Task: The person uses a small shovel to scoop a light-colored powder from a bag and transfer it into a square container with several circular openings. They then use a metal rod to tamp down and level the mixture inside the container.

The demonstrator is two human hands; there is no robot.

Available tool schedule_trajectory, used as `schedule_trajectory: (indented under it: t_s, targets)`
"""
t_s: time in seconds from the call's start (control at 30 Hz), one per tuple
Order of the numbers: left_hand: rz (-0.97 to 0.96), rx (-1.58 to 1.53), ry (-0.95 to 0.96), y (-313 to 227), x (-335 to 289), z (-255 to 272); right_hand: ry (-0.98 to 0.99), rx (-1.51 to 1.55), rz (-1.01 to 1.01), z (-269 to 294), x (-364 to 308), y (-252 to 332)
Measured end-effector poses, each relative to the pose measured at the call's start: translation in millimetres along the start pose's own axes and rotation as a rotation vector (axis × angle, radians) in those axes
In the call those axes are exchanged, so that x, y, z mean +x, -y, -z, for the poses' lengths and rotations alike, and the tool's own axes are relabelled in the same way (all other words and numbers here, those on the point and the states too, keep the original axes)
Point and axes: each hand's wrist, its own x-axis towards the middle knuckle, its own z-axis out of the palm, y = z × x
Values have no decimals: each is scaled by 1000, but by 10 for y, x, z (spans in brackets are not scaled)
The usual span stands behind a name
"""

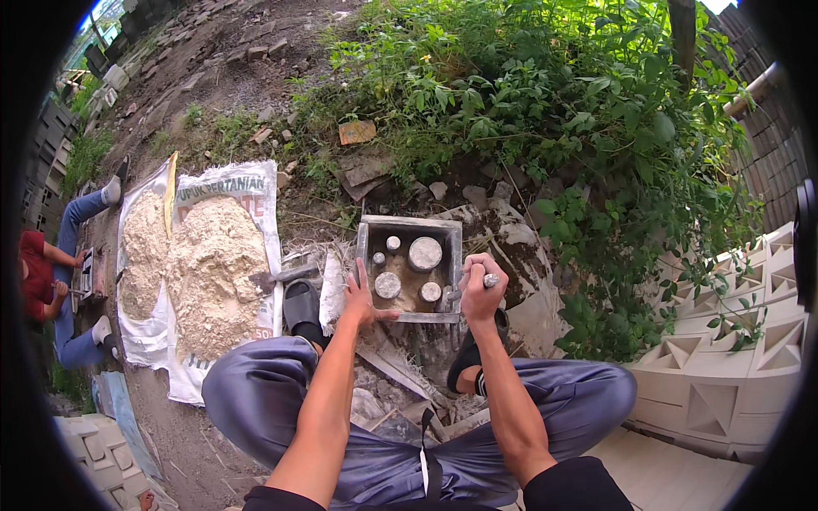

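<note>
A square grey box-like mould (411,221) sits on the ground between my feet, with several round, pale-dusted cylinders of different widths inside. The widest cylinder (425,254) stands toward the far right corner. My left hand (361,300) lies against the mould's left side, fingers stretched and thumb along the near edge. At the right side, my right hand (483,288) is closed in a fist around a grey, round-ended handle (491,279). What lies at the other end of that handle is mostly hidden by the fist and the mould wall.
Left of the mould, a sandy powder heap (217,264) lies on opened white sacks, with a trowel (277,277) at its edge. A person in red (38,277) works at far left. Pale patterned blocks (724,366) are stacked at right. Green plants (511,94) grow beyond.
</note>
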Motion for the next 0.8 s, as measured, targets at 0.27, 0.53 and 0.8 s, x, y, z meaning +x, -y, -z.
schedule_trajectory:
  t_s: [0.27, 0.53, 0.8]
  targets:
    - [-37, -9, -37, -120, -55, 115, 62, -91, 95, 8, 81, 99]
    - [-24, -2, -35, 4, -26, 7, 101, -98, 97, -88, -70, 387]
    - [-18, 6, -6, -36, -31, 92, 156, -90, 224, -13, 25, -146]
